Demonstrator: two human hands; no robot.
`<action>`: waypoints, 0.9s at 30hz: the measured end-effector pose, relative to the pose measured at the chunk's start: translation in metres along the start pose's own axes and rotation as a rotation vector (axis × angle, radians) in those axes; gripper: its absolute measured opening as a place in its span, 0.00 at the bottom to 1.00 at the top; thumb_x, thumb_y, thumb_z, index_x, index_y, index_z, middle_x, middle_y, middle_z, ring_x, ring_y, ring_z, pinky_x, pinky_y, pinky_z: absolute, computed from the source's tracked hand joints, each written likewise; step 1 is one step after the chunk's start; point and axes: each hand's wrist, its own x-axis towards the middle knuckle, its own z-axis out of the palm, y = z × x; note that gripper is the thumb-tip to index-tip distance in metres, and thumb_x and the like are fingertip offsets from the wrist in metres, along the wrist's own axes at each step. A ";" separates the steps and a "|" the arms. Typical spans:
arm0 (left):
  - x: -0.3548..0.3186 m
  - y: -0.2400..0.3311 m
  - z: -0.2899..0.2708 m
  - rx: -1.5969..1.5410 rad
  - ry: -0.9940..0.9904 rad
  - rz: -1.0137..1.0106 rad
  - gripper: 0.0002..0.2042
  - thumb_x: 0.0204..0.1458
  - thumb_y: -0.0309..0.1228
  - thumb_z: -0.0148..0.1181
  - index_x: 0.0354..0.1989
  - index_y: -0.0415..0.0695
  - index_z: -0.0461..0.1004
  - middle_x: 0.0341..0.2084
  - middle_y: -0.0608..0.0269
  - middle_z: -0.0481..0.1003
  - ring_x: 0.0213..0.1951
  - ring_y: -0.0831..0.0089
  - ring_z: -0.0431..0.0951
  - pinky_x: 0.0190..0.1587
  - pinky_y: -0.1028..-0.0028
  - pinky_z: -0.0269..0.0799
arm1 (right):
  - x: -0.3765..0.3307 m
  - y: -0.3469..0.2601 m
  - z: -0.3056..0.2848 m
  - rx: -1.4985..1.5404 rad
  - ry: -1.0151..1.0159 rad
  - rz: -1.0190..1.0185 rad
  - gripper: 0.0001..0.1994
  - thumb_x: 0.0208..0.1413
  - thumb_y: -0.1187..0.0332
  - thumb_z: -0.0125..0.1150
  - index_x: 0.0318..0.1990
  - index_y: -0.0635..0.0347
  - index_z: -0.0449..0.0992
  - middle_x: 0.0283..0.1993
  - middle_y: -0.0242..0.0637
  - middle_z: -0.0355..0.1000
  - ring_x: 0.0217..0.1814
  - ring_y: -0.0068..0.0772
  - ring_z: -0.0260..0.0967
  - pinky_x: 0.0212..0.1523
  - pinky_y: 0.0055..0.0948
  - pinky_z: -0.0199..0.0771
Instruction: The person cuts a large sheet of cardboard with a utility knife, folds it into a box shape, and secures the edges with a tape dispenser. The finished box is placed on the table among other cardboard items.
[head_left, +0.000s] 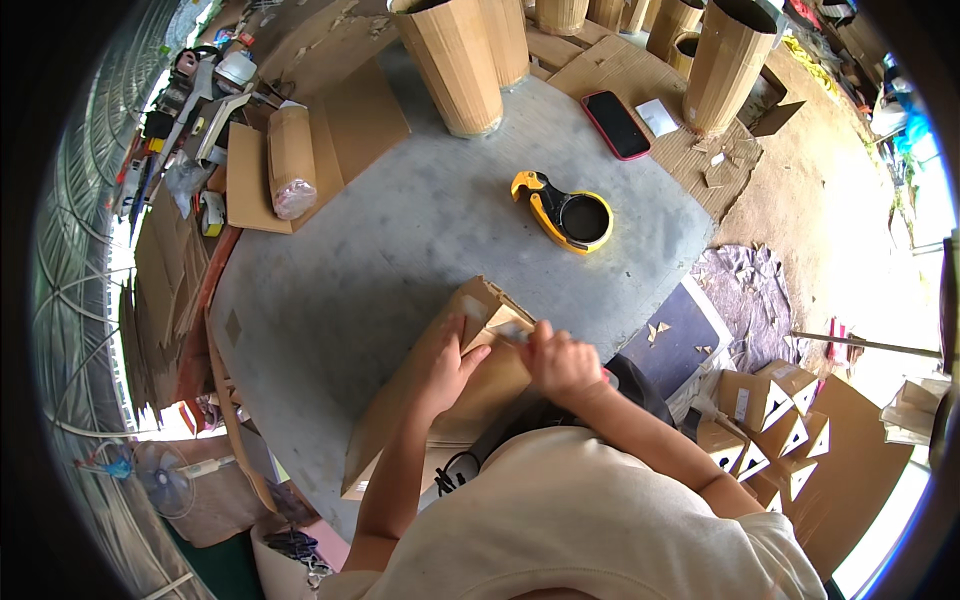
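Note:
A long brown cardboard box [400, 405] lies slantwise at the near edge of the grey table, its far end facing away from me. My left hand [447, 372] rests on the box near that end, fingers stretched out and thumb apart. Beside the end's folded flaps [503, 318], my right hand [563, 365] is closed in a fist. A pale, blurred piece juts from the fist toward the flaps, and a bit of red shows at its heel; I cannot make out the held thing. A yellow and black tape dispenser [567, 213] lies farther off on the table.
Tall cardboard tubes [450, 70] stand along the far side of the table [340, 260]. A phone [616, 125] lies by a cardboard sheet. At left, a wrapped roll [291, 160] sits on open cardboard. Several small boxes [770, 415] are stacked at lower right.

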 end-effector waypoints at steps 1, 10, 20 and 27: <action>-0.007 -0.001 0.000 0.045 0.008 0.024 0.22 0.53 0.41 0.53 0.51 0.39 0.62 0.48 0.45 0.67 0.50 0.50 0.68 0.47 0.62 0.65 | -0.007 0.037 -0.002 0.092 -0.077 0.247 0.18 0.54 0.53 0.47 0.36 0.63 0.67 0.21 0.42 0.70 0.20 0.37 0.70 0.18 0.35 0.70; -0.011 -0.003 -0.002 0.036 0.043 -0.048 0.33 0.47 0.48 0.57 0.55 0.34 0.60 0.53 0.39 0.61 0.55 0.47 0.61 0.56 0.60 0.58 | -0.014 0.120 0.002 0.525 -0.097 0.342 0.16 0.48 0.59 0.60 0.40 0.60 0.70 0.30 0.42 0.74 0.32 0.43 0.72 0.33 0.34 0.70; -0.143 -0.075 -0.041 0.392 0.241 -0.513 0.21 0.41 0.49 0.62 0.37 0.44 0.75 0.21 0.58 0.76 0.24 0.60 0.77 0.27 0.66 0.70 | 0.025 0.062 0.032 0.953 -0.649 0.206 0.11 0.52 0.61 0.58 0.36 0.60 0.70 0.20 0.27 0.64 0.16 0.17 0.58 0.17 0.20 0.60; -0.175 -0.138 -0.109 -0.036 0.253 -0.496 0.19 0.48 0.48 0.55 0.31 0.42 0.77 0.17 0.59 0.72 0.25 0.74 0.73 0.30 0.71 0.67 | 0.017 -0.018 -0.062 1.183 -0.271 -0.058 0.06 0.49 0.70 0.60 0.31 0.62 0.70 0.18 0.26 0.62 0.16 0.15 0.55 0.15 0.19 0.55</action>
